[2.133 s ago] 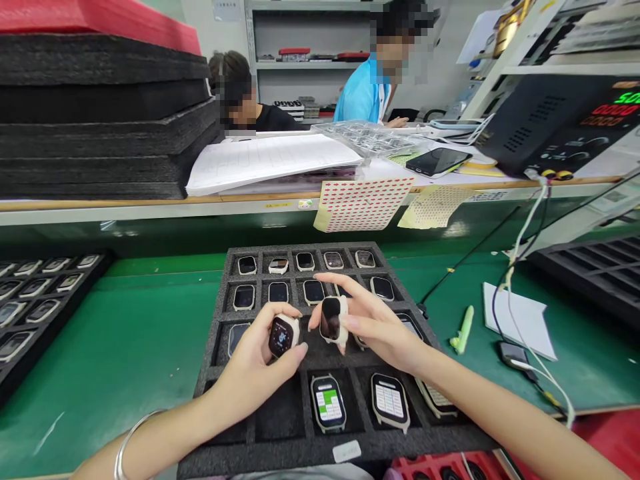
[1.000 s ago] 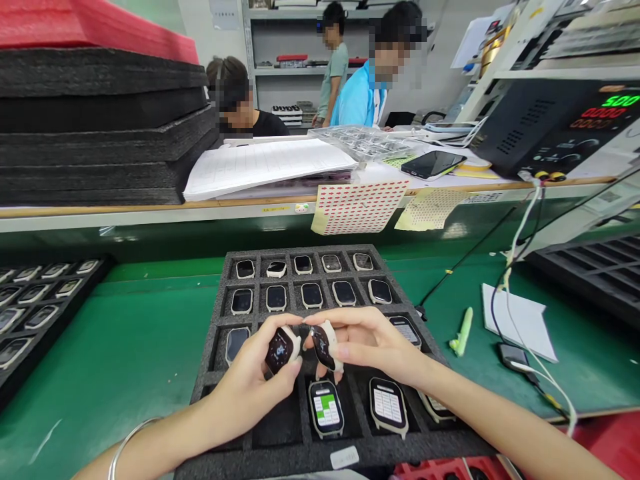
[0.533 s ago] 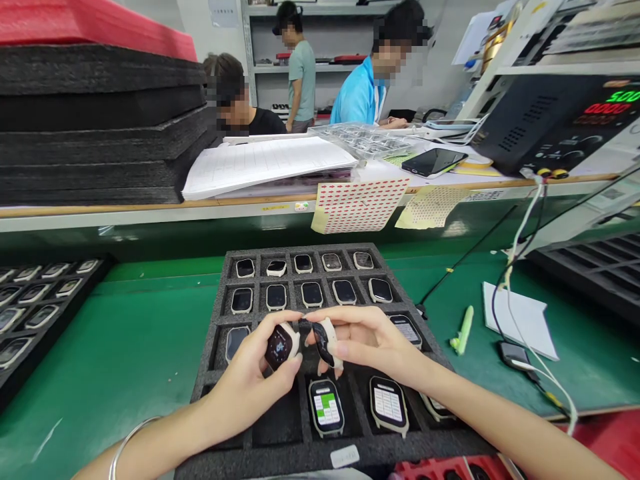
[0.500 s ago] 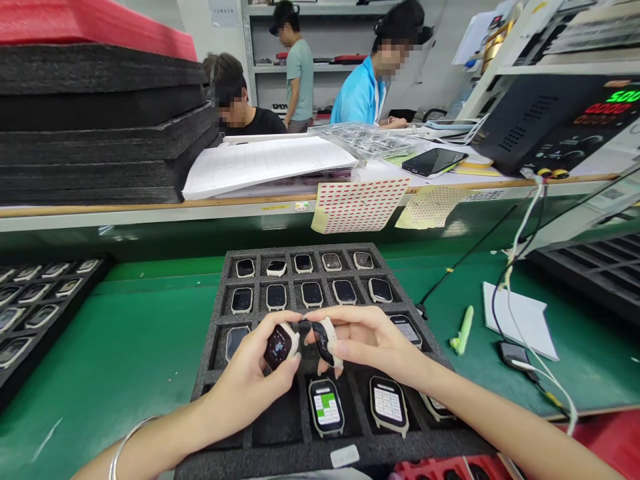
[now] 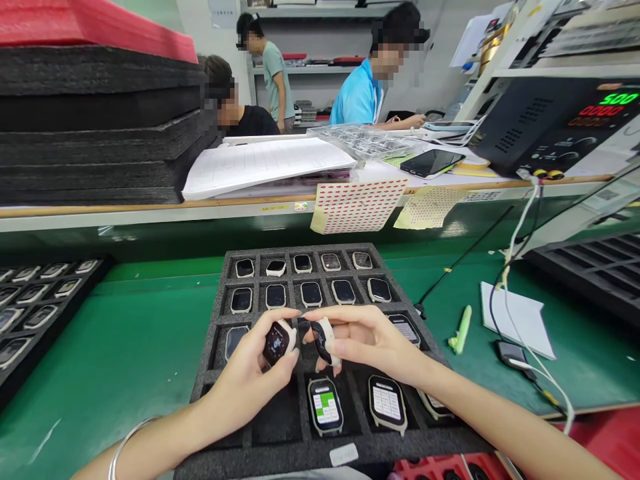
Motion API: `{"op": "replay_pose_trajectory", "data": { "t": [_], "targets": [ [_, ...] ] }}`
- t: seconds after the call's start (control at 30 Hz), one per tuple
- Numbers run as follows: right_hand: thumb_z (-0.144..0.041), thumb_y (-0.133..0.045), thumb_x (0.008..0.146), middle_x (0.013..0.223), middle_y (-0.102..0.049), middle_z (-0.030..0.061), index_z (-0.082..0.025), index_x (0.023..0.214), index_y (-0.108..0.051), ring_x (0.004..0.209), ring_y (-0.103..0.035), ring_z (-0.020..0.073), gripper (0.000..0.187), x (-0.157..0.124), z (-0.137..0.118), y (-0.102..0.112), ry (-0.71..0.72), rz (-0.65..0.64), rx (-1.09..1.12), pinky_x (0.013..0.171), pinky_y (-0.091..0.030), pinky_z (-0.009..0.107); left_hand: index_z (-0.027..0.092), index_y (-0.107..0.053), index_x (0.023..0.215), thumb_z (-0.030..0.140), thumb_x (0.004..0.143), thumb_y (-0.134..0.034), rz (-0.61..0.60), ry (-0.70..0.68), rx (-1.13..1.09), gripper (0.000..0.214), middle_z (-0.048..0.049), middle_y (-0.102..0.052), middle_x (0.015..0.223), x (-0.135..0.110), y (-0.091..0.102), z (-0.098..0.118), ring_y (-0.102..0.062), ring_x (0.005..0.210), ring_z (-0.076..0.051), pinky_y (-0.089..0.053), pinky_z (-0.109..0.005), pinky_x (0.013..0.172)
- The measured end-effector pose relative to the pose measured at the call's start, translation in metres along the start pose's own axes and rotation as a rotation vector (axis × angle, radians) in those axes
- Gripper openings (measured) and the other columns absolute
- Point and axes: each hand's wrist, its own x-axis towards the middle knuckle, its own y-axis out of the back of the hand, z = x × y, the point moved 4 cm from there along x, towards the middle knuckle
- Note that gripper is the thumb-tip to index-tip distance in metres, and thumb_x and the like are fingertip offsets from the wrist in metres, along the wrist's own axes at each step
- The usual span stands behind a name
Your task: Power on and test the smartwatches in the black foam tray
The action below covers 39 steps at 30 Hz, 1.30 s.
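Note:
Between thumb and fingers, my left hand grips a watch body with a pale case, its dark screen lit with a small pattern. My right hand pinches a second pale-cased watch body, turned nearly edge-on. Both are held close together, above a black foam tray with watch bodies in its compartments. Just below my hands, one watch body shows a white and green grid. Right of it, another watch body shows a white grid. My hands hide part of the tray's middle.
A second tray of watches lies at the left. Foam trays are stacked on the shelf, beside papers, a phone and a power supply. Cables hang at the right, near a green stick. People sit and stand beyond.
Both hands keep their grips, and the two watch bodies have tilted slightly, with a little more gap between them. In the background, the standing person has shifted left.

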Motion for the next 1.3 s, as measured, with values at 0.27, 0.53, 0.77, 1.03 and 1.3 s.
{"op": "replay_pose_trajectory", "data": {
  "t": [0.27, 0.53, 0.77, 1.03, 1.3],
  "targets": [
    [-0.026, -0.071, 0.082, 0.102, -0.067, 0.0103, -0.014, 0.120, -0.061, 0.077, -0.070, 0.0194, 0.041, 0.000, -0.001, 0.000, -0.010, 0.017, -0.005, 0.061, -0.057, 0.025, 0.028, -0.045, 0.124, 0.019, 0.087, -0.053, 0.061, 0.009, -0.026, 0.038, 0.0002, -0.059, 0.102, 0.001, 0.002, 0.000, -0.054, 0.096, -0.017, -0.043, -0.024, 0.081],
    [-0.024, -0.071, 0.082, 0.103, -0.067, 0.0113, -0.014, 0.119, -0.061, 0.080, -0.071, 0.0217, 0.040, -0.003, -0.005, -0.001, 0.013, -0.002, 0.039, 0.063, -0.057, 0.026, 0.027, -0.048, 0.122, 0.016, 0.086, -0.053, 0.040, -0.009, -0.034, 0.039, -0.0022, -0.059, 0.111, -0.002, 0.004, -0.001, -0.053, 0.107, -0.021, -0.043, -0.026, 0.084],
    [-0.026, -0.067, 0.086, 0.108, -0.066, 0.0119, -0.016, 0.128, -0.054, 0.087, -0.070, 0.0229, 0.045, 0.001, -0.001, 0.000, -0.031, -0.010, 0.070, 0.073, -0.057, 0.032, 0.027, -0.048, 0.126, 0.020, 0.084, -0.060, 0.143, 0.019, -0.128, 0.045, -0.0013, -0.059, 0.102, 0.001, 0.004, -0.001, -0.057, 0.082, -0.014, -0.046, -0.023, 0.072],
    [-0.023, -0.066, 0.086, 0.119, -0.062, 0.0120, -0.016, 0.129, -0.050, 0.105, -0.064, 0.0233, 0.046, 0.006, 0.008, 0.006, -0.141, 0.101, 0.225, 0.092, -0.050, 0.040, 0.020, -0.051, 0.118, 0.021, 0.081, -0.061, 0.120, 0.139, -0.506, 0.039, -0.0061, -0.065, 0.102, 0.011, 0.003, -0.006, -0.062, 0.082, -0.018, -0.051, -0.032, 0.076],
    [-0.023, -0.066, 0.084, 0.113, -0.065, 0.0139, -0.013, 0.145, -0.026, 0.094, -0.068, 0.0234, 0.073, 0.006, 0.010, 0.014, -0.144, 0.154, 0.186, 0.083, -0.056, 0.040, 0.019, -0.048, 0.119, 0.018, 0.089, -0.047, 0.102, 0.165, -0.594, 0.030, -0.0082, -0.067, 0.101, 0.008, 0.003, -0.003, -0.063, 0.097, -0.024, -0.051, -0.039, 0.085]
  ]
}}
